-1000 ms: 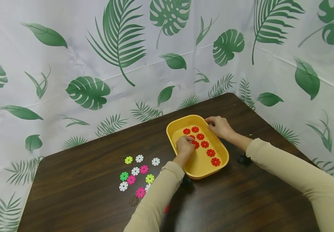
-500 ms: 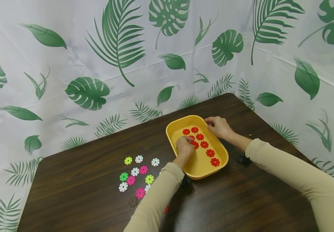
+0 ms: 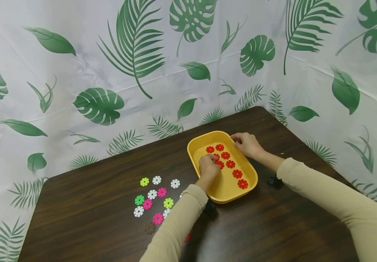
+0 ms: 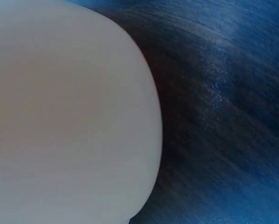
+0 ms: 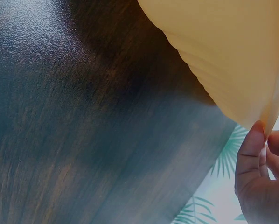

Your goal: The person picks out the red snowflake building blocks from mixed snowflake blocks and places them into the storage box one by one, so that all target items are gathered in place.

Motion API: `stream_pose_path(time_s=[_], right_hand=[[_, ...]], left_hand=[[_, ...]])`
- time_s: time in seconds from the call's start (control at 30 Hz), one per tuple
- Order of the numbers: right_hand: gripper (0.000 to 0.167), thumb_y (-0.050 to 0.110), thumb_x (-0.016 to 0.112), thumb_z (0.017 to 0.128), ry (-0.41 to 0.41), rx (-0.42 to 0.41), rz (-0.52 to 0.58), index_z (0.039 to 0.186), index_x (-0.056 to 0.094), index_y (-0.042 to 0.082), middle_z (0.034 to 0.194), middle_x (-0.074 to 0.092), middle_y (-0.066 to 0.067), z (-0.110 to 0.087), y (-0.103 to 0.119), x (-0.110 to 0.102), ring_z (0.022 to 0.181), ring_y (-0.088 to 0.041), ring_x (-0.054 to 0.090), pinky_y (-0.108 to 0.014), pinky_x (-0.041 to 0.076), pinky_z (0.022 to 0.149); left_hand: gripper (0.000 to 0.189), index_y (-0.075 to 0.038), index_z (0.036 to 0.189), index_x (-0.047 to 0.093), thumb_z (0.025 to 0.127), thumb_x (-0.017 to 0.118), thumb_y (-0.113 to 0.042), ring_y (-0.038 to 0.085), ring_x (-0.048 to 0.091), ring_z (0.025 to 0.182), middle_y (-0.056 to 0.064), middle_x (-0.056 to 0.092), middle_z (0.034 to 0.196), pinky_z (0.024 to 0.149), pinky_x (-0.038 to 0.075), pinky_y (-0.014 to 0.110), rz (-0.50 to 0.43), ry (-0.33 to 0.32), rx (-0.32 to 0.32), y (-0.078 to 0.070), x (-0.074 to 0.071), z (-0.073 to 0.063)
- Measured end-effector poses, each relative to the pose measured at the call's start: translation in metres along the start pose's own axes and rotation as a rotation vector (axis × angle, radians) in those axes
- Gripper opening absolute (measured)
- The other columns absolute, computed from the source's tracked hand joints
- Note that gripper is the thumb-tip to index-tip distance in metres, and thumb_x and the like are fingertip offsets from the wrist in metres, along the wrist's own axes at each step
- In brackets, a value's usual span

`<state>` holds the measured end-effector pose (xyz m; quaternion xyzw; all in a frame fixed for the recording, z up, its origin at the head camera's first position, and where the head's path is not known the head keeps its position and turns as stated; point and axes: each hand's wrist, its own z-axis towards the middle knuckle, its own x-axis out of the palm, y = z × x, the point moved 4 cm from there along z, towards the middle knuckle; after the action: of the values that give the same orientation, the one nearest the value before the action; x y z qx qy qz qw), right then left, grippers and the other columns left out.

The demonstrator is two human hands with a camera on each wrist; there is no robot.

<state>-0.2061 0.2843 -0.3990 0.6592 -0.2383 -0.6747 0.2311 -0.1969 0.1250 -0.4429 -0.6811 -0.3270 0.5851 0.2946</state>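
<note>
In the head view, a yellow plastic tray [image 3: 221, 189] holds several red notched discs [image 3: 237, 174]. My left hand [image 3: 209, 166] reaches over its left side, fingers bent down at the red discs near the middle; the fingertips are hidden, so whether they pinch a disc cannot be seen. At the tray's far right rim is my right hand [image 3: 247, 144]. The right wrist view shows that hand [image 5: 261, 177] pinching the edge of the tray [image 5: 237, 56] between thumb and finger. A blurred pale rounded shape [image 4: 74, 112] fills much of the left wrist view.
Left of the tray, loose notched discs in white, pink [image 3: 147, 204], yellow-green, green [image 3: 139, 200] and brown [image 3: 150, 228] lie on the dark wooden table [image 3: 93, 207]. One red piece [image 3: 187, 237] lies beside the left sleeve. A leaf-print cloth [image 3: 109, 65] hangs behind.
Both hands keep their places at the tray, and the discs lie as before. Only the head view shifts very slightly.
</note>
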Motion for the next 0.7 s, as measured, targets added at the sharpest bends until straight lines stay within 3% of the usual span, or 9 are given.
stream_pose_path(time_s=[0.47, 0.7], right_hand=[[0.031, 0.003, 0.055, 0.093, -0.005, -0.01, 0.006, 0.122, 0.057, -0.007, 0.087, 0.061, -0.017, -0.0003, 0.0024, -0.0032, 0.069, -0.022, 0.054, -0.026, 0.049, 0.058], [0.031, 0.003, 0.054, 0.093, 0.005, -0.002, 0.014, 0.122, 0.057, -0.007, 0.09, 0.062, -0.018, -0.0016, 0.0023, -0.0015, 0.07, -0.022, 0.055, -0.027, 0.051, 0.06]], left_hand=[[0.023, -0.006, 0.093, 0.073, 0.073, 0.072, 0.005, 0.014, 0.051, 0.083, 0.005, 0.062, 0.089, 0.07, 0.046, 0.024, 0.029, 0.005, 0.021, -0.0022, -0.003, 0.0006], [0.022, -0.006, 0.096, 0.072, 0.075, 0.074, 0.001, 0.013, 0.053, 0.081, 0.005, 0.061, 0.091, 0.071, 0.049, 0.023, -0.019, 0.015, -0.045, -0.0017, -0.0042, -0.0007]])
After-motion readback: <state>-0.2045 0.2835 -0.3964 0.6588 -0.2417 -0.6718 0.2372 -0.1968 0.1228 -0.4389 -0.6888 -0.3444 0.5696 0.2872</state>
